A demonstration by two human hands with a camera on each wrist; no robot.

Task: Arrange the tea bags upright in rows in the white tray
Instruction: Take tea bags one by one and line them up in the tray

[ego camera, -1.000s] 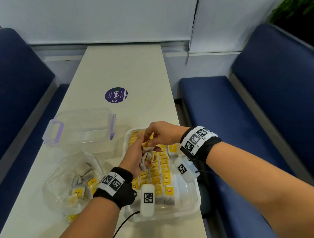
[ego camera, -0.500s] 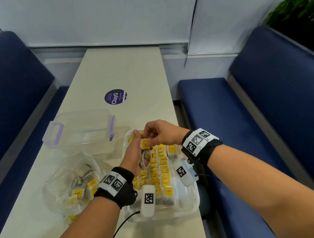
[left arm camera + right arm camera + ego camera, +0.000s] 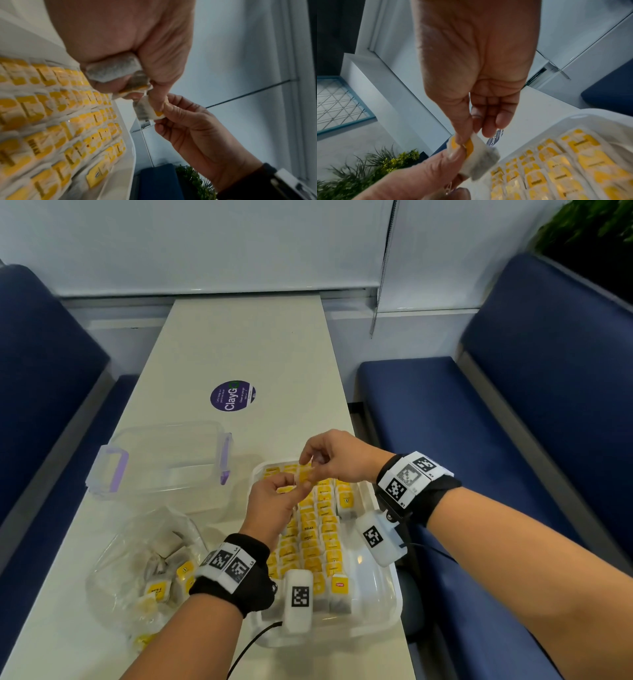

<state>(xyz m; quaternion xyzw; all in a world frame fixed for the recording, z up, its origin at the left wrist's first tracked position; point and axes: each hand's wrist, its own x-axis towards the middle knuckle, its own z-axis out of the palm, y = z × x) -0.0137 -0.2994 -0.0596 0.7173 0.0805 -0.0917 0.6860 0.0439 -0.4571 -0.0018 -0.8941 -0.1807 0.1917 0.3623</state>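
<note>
Seen from your head, both hands meet above the far end of the white tray (image 3: 383,623), which sits on the near right part of the pale table (image 3: 246,344). Your right hand (image 3: 337,457) pinches one tea bag (image 3: 304,474) by its yellow-tagged top, between thumb and forefinger; your left hand (image 3: 272,503) touches the same bag from below. Upright rows of tea bags (image 3: 317,537) with yellow tags fill most of the tray, leaving a bare strip along its right side.

The left wrist camera adds what the head view hides: your left hand (image 3: 123,40) also grips spare tea bags (image 3: 113,70) curled in its palm, while its thumb tip meets the pinched tea bag (image 3: 147,112) held by your right hand (image 3: 197,135).

The right wrist camera shows your right hand (image 3: 476,67) with thumb and forefinger closed on the tea bag's (image 3: 479,154) tag and the other fingers loose, with the tray's rows (image 3: 556,169) just below.

Left of the tray, only the head view shows a clear plastic bag (image 3: 144,570) holding more tea bags, an empty clear container (image 3: 161,460) with purple latches behind it, and a round purple sticker (image 3: 233,396) farther up the table.
</note>
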